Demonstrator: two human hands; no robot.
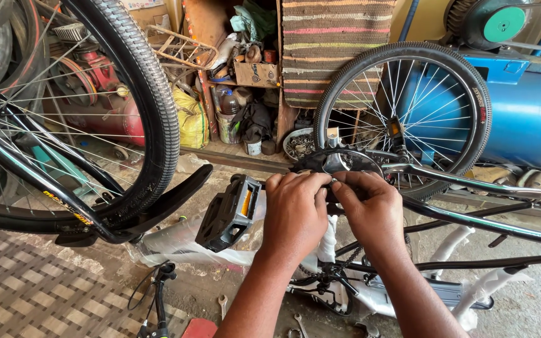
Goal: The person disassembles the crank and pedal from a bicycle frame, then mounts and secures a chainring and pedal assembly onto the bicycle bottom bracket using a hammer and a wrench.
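Note:
An upturned black bicycle fills the view, its frame tubes [471, 219] running to the right. My left hand [294, 213] and my right hand [370, 209] meet at the crank area beside the black chainring guard [339, 159], fingers pinched together on a small part I cannot make out. A black pedal [230, 213] with an orange reflector sticks out just left of my left hand. The front wheel [151, 100] and its black mudguard [170, 200] stand at the left, the rear wheel [408, 112] behind my hands.
Spanners [222, 305] lie on the concrete floor below my arms. A blue tank [527, 119] stands at the right, a red compressor [104, 94] at the left, cluttered shelves [245, 75] at the back. A woven mat [32, 288] covers the lower left.

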